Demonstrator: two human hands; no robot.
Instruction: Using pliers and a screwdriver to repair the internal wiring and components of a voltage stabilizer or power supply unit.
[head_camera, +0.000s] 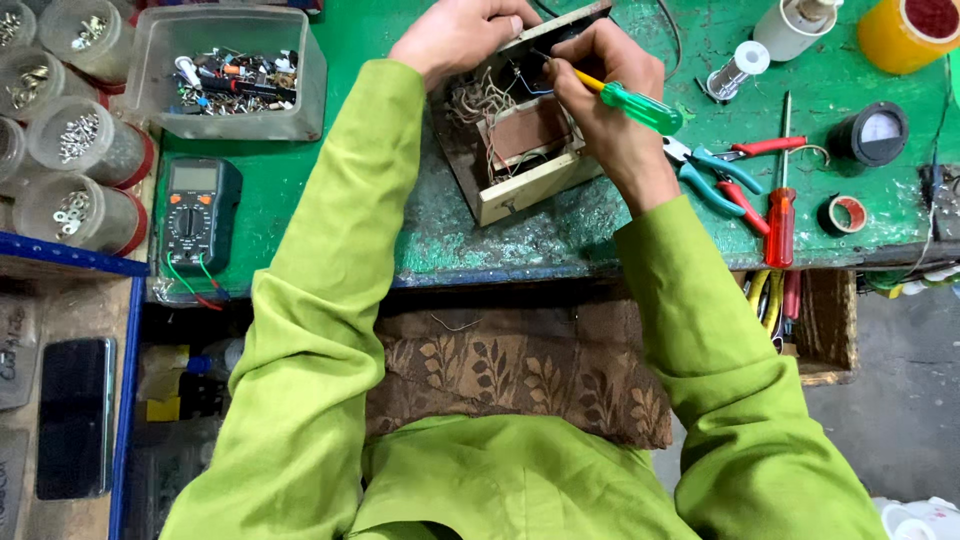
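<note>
Left hand (455, 35) clamps the far edge of the open cream-coloured box of wiring (515, 135) steady on the worn green tabletop (480, 235), right hand (600, 95) closed pen-like round a yellow-shafted green-handled screwdriver (628, 103), tip inside.

A green-handled screwdriver (628, 104) is gripped in the right hand (608, 95), its tip set among the wires inside an open wooden box (520, 160). The box's far edge is steadied by the left hand (455, 35). Just right of the right hand, pliers (712, 172) and a red screwdriver (780, 220) are laid on the green bench (400, 200).
</note>
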